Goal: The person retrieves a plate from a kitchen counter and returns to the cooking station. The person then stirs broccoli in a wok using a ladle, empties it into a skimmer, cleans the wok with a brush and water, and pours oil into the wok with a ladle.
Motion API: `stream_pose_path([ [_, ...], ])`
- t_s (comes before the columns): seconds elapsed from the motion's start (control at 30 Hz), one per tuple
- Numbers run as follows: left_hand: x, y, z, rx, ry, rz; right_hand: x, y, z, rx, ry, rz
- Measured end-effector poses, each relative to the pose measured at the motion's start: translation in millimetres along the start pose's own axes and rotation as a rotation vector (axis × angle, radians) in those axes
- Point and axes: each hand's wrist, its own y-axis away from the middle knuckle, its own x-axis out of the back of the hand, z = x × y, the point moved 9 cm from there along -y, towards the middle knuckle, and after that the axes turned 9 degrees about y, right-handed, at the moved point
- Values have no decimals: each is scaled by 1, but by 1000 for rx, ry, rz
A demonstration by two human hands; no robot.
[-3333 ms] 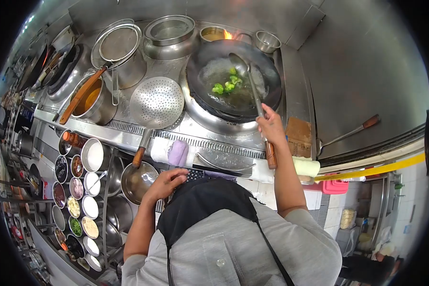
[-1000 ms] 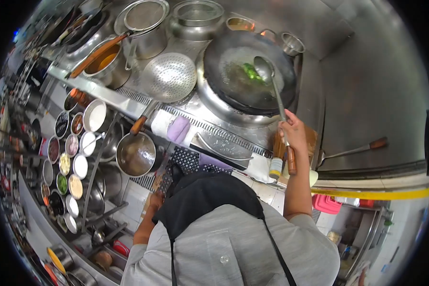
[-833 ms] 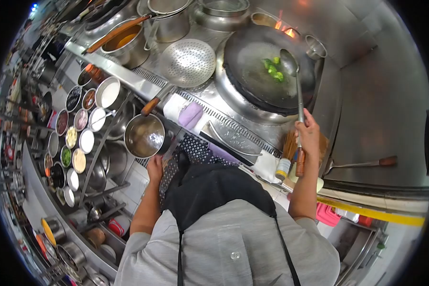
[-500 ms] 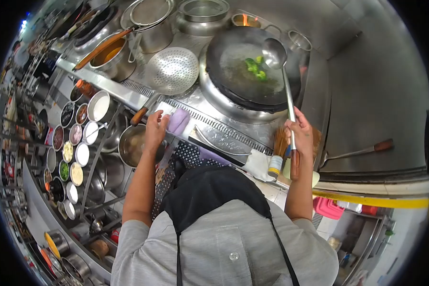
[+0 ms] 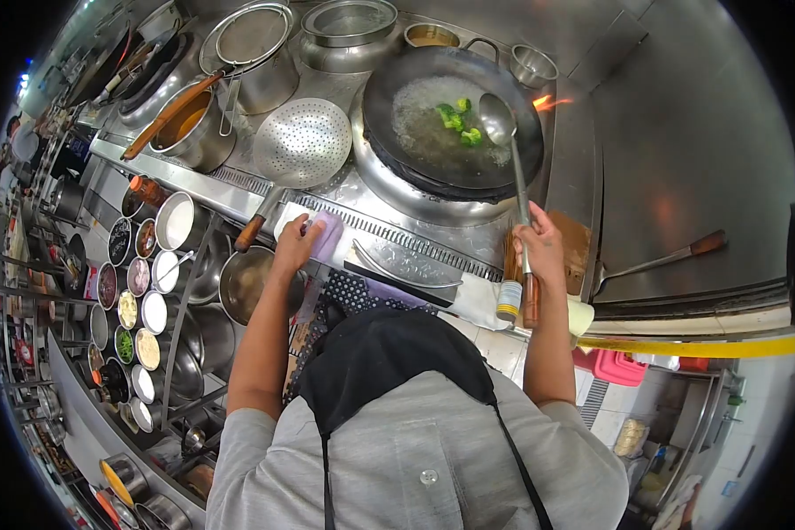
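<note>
My right hand (image 5: 541,252) grips the long handle of a steel ladle (image 5: 498,118). The ladle's bowl rests over the right side of a black wok (image 5: 393,146), beside several broccoli pieces (image 5: 458,121) in bubbling liquid. At the counter's front edge, the fingers of my left hand (image 5: 293,245) curl against the left edge of a folded purple cloth (image 5: 329,238) and appear to pinch it. A perforated steel skimmer (image 5: 303,143) lies to the wok's left, its wooden handle pointing toward my left hand.
Flame (image 5: 552,103) shows at the wok's right rim. Left are pots, including one with orange-brown liquid (image 5: 184,124), and a rack of ingredient bowls (image 5: 154,312). A cylindrical can (image 5: 509,301) stands near my right forearm; a long wooden-handled tool (image 5: 671,262) lies at right.
My left hand has moved right, onto the purple cloth's edge. The ladle stays in my right hand over the wok. Flame now shows on the wok's right instead of behind it.
</note>
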Motion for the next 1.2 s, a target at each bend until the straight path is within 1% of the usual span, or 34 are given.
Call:
stream_pose_path([
  [0.03, -1, 1, 3, 0, 2, 2, -5, -4, 1, 5, 19, -19],
  [0.1, -11, 3, 17, -65, -91, -72, -11, -12, 0, 7, -1, -34],
  [0.17, -11, -4, 21, -100, -130, -31, -14, -23, -5, 7, -20, -49],
  [0.23, -21, -6, 17, 16, 6, -204, -16, -39, -17, 69, 61, -43],
  [0.33, -25, -18, -5, 8, -14, -163, -21, -71, -25, 124, 158, -15],
  [0.37, -23, -18, -2, 2, -14, -159, -22, -79, -28, 156, 210, 4],
  [0.43, -21, -14, 3, 7, 1, -152, -23, -87, -25, 150, 213, -15],
  [0.5, -18, -12, 7, 13, 32, -140, -28, -81, -26, 158, 175, -98],
  [0.53, -17, -10, 7, 7, 33, -129, -26, -67, -29, 123, 189, -75],
  [0.6, -21, -16, -7, 14, 60, -118, -26, -49, -34, 147, 246, -78],
  [0.67, -20, -16, -10, -46, 5, -69, -25, -42, -30, 136, 243, -48],
  [0.7, -20, -17, -12, -49, 2, -71, -28, -39, -27, 92, 185, -89],
  [0.77, -25, -17, -15, 69, 118, -160, -32, -41, -20, 32, 127, -135],
  [0.8, -25, -15, -12, 65, 116, -160, -34, -43, -14, 13, 129, -144],
  [0.83, -22, -13, -8, 44, 107, -142, -35, -43, -11, 37, 234, -118],
  [0.9, -21, -13, 1, 17, 99, -125, -35, -43, -6, 98, 260, -45],
  [0.97, -25, -11, -7, 92, 184, -162, -33, -38, -3, 98, 255, -8],
  [1.03, -28, -13, -10, 76, 199, -170, -30, -34, -5, 216, 173, 89],
  [1.13, -29, -17, -16, 71, 264, -148, -33, -26, 7, 179, 312, 173],
  [1.17, -29, -17, -18, 83, 252, -156, -37, -29, 21, 179, 300, 174],
  [1.2, -30, -16, -21, 96, 240, -164, -39, -30, 30, 220, 328, 201],
])
